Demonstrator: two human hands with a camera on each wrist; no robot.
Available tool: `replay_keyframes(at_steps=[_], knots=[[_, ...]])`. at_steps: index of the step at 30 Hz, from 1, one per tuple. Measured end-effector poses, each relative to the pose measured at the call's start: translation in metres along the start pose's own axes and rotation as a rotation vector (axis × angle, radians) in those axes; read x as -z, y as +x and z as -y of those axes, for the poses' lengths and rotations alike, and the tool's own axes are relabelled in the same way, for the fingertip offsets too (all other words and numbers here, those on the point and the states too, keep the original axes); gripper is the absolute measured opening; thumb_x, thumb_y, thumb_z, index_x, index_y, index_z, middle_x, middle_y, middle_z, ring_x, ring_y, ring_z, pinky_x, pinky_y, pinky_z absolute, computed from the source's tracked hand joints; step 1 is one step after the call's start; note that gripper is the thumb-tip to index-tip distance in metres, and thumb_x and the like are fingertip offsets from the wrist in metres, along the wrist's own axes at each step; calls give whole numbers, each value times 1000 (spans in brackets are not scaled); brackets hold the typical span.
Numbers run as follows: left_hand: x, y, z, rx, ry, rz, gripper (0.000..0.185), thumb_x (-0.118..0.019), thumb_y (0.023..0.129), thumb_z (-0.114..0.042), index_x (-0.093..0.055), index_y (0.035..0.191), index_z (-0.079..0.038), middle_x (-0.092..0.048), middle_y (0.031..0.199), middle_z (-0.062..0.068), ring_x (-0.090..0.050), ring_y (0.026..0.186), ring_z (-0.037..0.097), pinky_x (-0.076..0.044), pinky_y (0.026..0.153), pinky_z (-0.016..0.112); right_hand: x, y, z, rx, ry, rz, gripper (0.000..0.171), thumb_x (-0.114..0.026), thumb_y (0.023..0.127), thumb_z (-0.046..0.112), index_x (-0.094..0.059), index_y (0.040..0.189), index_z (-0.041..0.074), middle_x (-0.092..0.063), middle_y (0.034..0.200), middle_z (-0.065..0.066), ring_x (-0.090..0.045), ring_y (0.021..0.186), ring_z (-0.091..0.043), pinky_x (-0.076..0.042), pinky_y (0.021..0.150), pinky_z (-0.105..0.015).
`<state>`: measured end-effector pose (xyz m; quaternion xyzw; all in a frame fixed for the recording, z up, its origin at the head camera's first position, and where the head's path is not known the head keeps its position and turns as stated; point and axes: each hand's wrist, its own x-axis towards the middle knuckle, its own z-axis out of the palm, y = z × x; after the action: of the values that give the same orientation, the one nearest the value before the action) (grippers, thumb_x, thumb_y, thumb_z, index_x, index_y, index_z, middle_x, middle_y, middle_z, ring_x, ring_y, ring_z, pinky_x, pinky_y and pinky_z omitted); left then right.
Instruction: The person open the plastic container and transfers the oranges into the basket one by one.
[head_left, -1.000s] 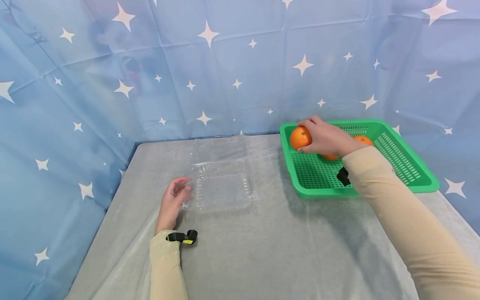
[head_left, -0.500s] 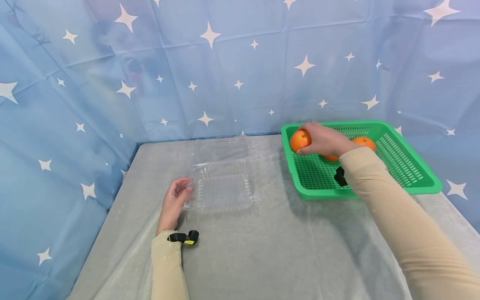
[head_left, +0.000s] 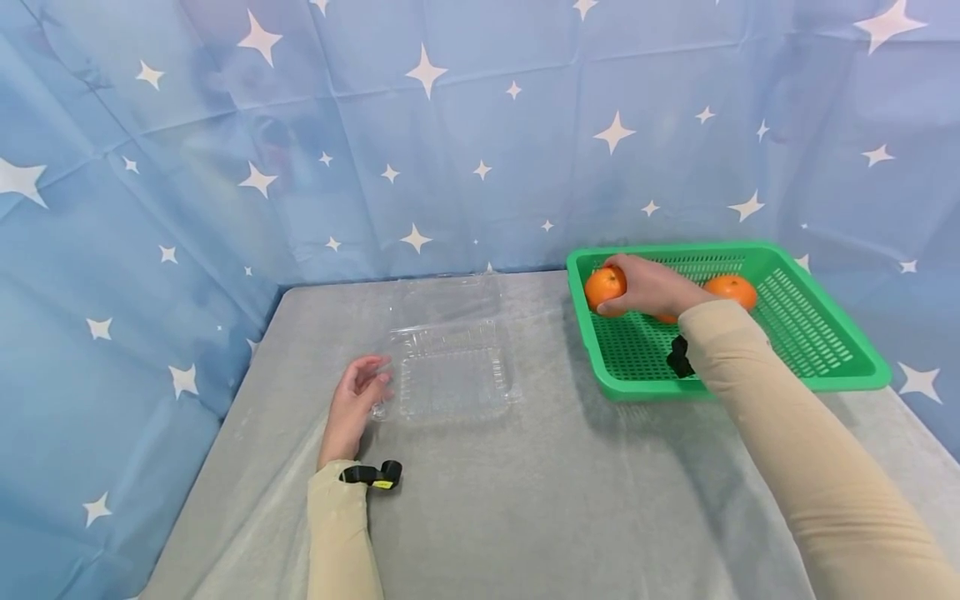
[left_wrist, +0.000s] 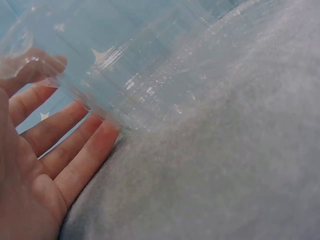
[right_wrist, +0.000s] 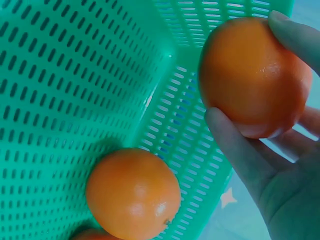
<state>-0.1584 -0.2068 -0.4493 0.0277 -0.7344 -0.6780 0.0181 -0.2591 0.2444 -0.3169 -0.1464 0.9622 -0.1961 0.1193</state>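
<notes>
My right hand (head_left: pixel 651 286) grips an orange (head_left: pixel 605 288) at the left end of the green basket (head_left: pixel 660 389). In the right wrist view, fingers and thumb curve round that orange (right_wrist: pixel 255 77), with basket wall behind it. A second orange (right_wrist: pixel 132 194) lies lower in the basket, and part of another (right_wrist: pixel 95 235) shows at the bottom edge. My left hand (head_left: pixel 352 408) is at the left side of a clear plastic clamshell box (head_left: pixel 453 383), whose lid (head_left: pixel 446 298) is laid open to the back. In the left wrist view, nearly straight fingers (left_wrist: pixel 75 145) touch the box's side.
A grey cloth covers the table (head_left: pixel 510 500). Behind and to the left hangs a blue curtain (head_left: pixel 450 125) with white stars. More orange fruit (head_left: pixel 731 292) lies in the basket, partly hidden by my right arm.
My right hand has lowered slightly into the basket with the orange. The left hand stays by the box. The whole view has shifted a little.
</notes>
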Motion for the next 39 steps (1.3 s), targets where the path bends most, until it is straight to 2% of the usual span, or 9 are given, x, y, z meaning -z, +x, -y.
replay_keyframes(at_steps=[4, 12, 18, 23, 28, 39], knots=[[-1, 0, 2, 0, 1, 7, 38, -57, 87, -25, -45, 122, -16, -49, 126, 0, -51, 109, 17, -47, 81, 34, -3, 0, -3, -9, 5, 4, 80, -69, 74, 40, -29, 136, 7, -44, 121, -10, -49, 93, -26, -42, 70, -40], [1, 1, 3, -16, 15, -2, 46, -61, 83, -37, -46, 121, -16, -49, 124, -2, -51, 108, 16, -47, 80, 34, -10, 2, -6, -22, 48, 40, 82, -69, 75, 35, -25, 139, 7, -36, 132, -13, -45, 102, -29, -42, 72, -42], [-4, 1, 4, -33, 0, 26, 43, -59, 86, -30, -45, 123, -14, -48, 126, 2, -49, 110, 20, -47, 82, 36, -11, 2, -13, -30, 69, 46, 81, -69, 76, 28, -24, 139, 6, -34, 133, -14, -44, 103, -30, -42, 74, -44], [-2, -1, 3, -42, -13, 21, 45, -61, 84, -32, -45, 122, -14, -49, 125, 0, -50, 109, 19, -47, 82, 36, -14, 8, -14, 3, 43, 57, 79, -69, 77, 25, -24, 138, 3, -35, 132, -17, -44, 104, -31, -42, 75, -45], [0, -1, 3, -49, -16, 35, 47, -61, 84, -33, -44, 124, -13, -48, 127, 1, -49, 111, 19, -46, 83, 36, -19, 11, -16, -7, 36, 72, 80, -69, 77, 24, -23, 139, 4, -33, 133, -18, -43, 106, -32, -42, 77, -47], [-1, -2, 3, -54, -6, 41, 37, -57, 88, -21, -45, 123, -13, -48, 126, 2, -49, 112, 19, -47, 81, 35, -28, 15, -19, -31, 13, 77, 80, -71, 76, 19, -23, 138, 1, -35, 131, -20, -43, 106, -34, -42, 77, -48]])
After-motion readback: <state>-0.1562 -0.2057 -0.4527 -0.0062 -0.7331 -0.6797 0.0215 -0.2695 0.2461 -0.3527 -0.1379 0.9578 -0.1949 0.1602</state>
